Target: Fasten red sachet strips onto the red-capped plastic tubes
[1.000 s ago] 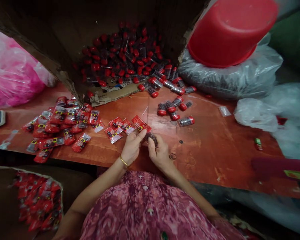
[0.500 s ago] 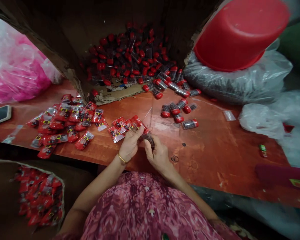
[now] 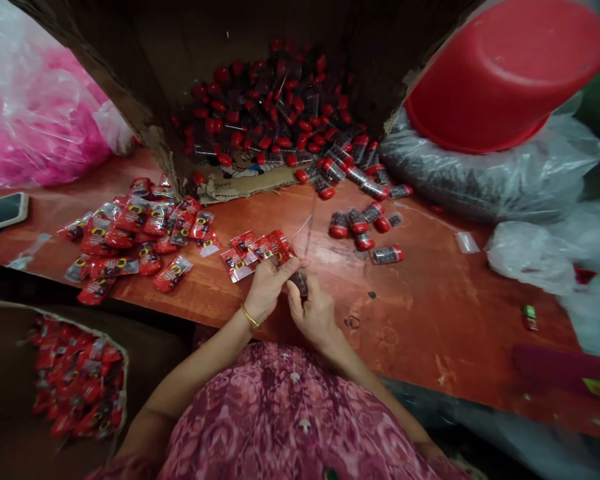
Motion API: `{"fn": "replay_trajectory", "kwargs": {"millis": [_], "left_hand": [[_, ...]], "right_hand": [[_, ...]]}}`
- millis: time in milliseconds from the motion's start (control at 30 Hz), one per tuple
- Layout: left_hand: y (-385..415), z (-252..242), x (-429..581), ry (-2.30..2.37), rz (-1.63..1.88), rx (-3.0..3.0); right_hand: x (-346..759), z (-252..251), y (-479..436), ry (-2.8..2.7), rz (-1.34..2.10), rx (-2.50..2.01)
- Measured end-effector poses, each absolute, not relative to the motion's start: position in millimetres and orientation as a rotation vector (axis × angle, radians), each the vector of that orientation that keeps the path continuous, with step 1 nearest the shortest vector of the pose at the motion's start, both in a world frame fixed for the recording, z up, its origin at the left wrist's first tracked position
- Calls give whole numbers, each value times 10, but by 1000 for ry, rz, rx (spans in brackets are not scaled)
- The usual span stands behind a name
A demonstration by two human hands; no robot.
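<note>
Both my hands meet over the table's front part. My right hand [image 3: 314, 308] is closed on a small clear container [image 3: 299, 283] with dark contents. My left hand [image 3: 267, 287] pinches a red printed packet [image 3: 289, 255] at the container's far end. Whether the container is inside the packet's mouth is hidden by my fingers. Just beyond my left hand lie several flat red packets [image 3: 241, 261]. Right of my hands are several loose red-capped containers [image 3: 387, 254] with dark contents. Filled red packets [image 3: 125, 233] form a pile on the left.
A cardboard box [image 3: 260, 188] on its side holds many red-capped containers. A lower box [image 3: 125, 373] at left holds filled packets. A red tub [image 3: 505, 80] sits on a plastic bag [image 3: 485, 183]; a phone [image 3: 3, 212] lies far left.
The view has shifted slightly, so things on the table appear a little further right. My hands stay together on the container and packet, with only small finger movement.
</note>
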State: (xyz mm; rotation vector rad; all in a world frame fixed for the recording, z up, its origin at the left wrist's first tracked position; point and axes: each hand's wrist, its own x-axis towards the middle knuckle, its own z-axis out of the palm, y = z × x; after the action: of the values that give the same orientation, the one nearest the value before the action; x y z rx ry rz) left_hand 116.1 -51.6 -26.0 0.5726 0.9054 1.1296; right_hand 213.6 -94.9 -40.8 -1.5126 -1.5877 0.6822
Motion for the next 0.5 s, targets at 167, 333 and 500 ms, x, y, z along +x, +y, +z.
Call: {"fn": "replay_trajectory", "kwargs": {"millis": [167,333,500], "left_hand": [[-472,-252,1146,888,1063,712],[-465,-239,1112,846,1049,794],[-455,-195,1142,868,1117,756]], "right_hand": [[2172,-392,-956,-1522,765,-1501],[2103,-292,-964,-1195,1290,-1246],[2151,-291,-922,-1307,1162,-1254]]}}
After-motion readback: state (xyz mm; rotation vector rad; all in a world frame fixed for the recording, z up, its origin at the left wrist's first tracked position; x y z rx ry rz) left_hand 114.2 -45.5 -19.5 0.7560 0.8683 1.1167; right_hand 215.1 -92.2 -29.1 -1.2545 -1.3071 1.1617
